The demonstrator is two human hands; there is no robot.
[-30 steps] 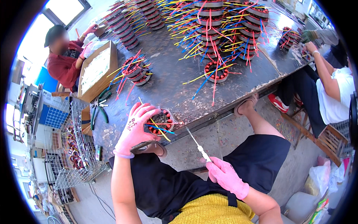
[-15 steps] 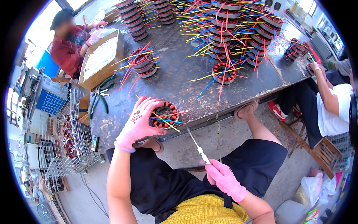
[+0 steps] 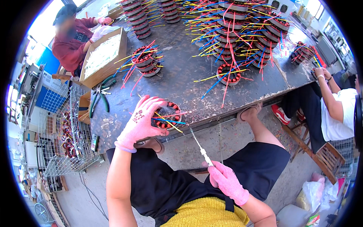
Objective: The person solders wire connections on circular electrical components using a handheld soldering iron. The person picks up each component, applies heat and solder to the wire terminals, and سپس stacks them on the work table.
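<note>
My left hand [image 3: 140, 121], in a pink glove, curves its fingers and thumb round a motor stator [image 3: 173, 122] at the near edge of the table. This ring has red windings inside, and yellow, blue and red wires stick out toward the right. In my pink-gloved right hand [image 3: 228, 182] is a slim tool with a white handle and a long thin metal shaft [image 3: 197, 141]. Its tip points up and left, just right of the wire ends and apart from the stator. The exact kind of tool cannot be made out.
Tall stacks of wired stators [image 3: 230, 34] crowd the far table. A single stator [image 3: 228, 74] and a short stack [image 3: 146, 62] stand nearer. Green-handled pliers [image 3: 101, 99] lie by a cardboard box [image 3: 104, 53]. Co-workers sit left and right. A wire basket [image 3: 72, 140] stands left.
Both my hands, the stator and the tool keep nearly the same places. The whole view has shifted slightly. The co-worker at the left has moved the upper body a little.
</note>
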